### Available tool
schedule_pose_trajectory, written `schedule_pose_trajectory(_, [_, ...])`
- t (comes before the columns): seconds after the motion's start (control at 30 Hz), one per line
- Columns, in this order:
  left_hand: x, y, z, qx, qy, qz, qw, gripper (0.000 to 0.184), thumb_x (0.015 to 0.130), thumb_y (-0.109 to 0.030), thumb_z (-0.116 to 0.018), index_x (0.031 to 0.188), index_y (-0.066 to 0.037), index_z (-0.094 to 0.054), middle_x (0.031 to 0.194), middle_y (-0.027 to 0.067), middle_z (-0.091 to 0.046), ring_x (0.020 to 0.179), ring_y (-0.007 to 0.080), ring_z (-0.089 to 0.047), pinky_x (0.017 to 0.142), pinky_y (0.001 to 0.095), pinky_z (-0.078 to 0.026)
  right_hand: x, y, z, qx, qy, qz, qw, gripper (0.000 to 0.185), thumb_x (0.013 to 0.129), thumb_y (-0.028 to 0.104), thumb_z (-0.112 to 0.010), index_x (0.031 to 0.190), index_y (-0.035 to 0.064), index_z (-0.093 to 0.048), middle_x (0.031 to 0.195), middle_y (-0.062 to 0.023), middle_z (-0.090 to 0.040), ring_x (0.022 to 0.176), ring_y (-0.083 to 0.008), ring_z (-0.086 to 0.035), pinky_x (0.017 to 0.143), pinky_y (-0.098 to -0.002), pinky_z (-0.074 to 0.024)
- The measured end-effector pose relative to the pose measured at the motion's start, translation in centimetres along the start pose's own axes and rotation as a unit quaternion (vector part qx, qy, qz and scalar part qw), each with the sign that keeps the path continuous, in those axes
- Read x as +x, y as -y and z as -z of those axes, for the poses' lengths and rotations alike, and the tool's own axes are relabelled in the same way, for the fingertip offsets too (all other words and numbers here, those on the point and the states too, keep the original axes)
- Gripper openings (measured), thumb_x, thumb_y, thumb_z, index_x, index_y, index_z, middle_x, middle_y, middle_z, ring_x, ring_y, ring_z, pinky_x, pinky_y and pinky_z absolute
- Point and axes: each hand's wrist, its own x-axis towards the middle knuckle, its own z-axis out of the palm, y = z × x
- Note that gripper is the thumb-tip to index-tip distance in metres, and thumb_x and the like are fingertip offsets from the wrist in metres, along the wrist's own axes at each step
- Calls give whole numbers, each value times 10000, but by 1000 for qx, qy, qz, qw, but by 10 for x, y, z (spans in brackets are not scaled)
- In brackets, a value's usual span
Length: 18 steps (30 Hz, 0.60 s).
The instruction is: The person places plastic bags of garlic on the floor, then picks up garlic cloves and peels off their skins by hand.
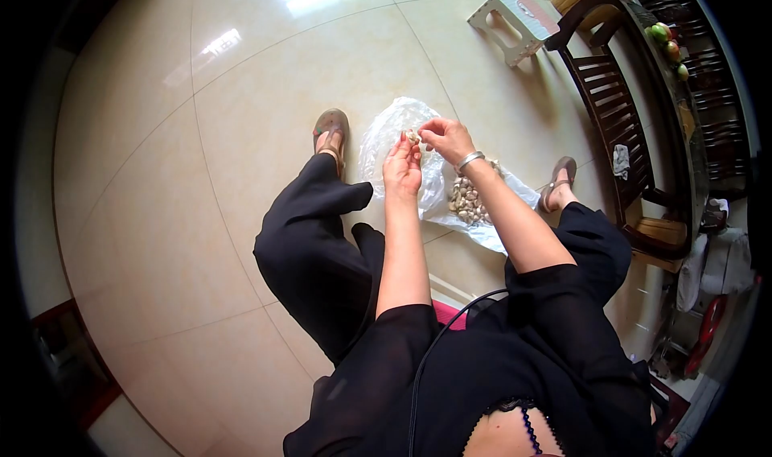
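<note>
Between my two hands, above a white plastic bag [382, 139] on the floor, is a small pale piece [413, 136], too small to name for sure. My left hand [402, 167] holds it at the fingertips, palm turned up. From the right, my right hand [447, 139], with a silver bracelet at the wrist, pinches at the same piece. Under my right forearm lies a pile of small beige and brown pieces [468, 201], like shells or nuts, on white plastic [487, 236]. My forearm hides part of that pile.
Both my feet rest on the tiled floor [265, 135], either side of the plastic. A white and pink step stool [517, 22] stands beyond at the upper right. Along the right are a dark wooden chair [607, 95] with a cloth [621, 161] and a table bearing fruit [671, 51].
</note>
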Motion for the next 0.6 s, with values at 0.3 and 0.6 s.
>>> schedule_pose_trajectory(0.3, [-8,8,-10,-18,26,-65,997,171,777,-53,-544,937,-1,-515,844,68,-561,661,121,-521,542,198,-406,-8,-1,-15,-108,-21,66,992,231,760,254,-517,724,26,-509,665,-156,-564,650,-316,-554,578,-375,-431])
schedule_pose_trajectory(0.6, [-10,6,-17,-2,-24,-31,999,207,814,-213,-512,886,-20,-526,777,52,-570,626,118,-517,540,204,-418,-8,2,-9,-126,-39,91,987,220,735,232,-531,706,15,-507,646,-141,-562,612,-282,-558,567,-343,-437])
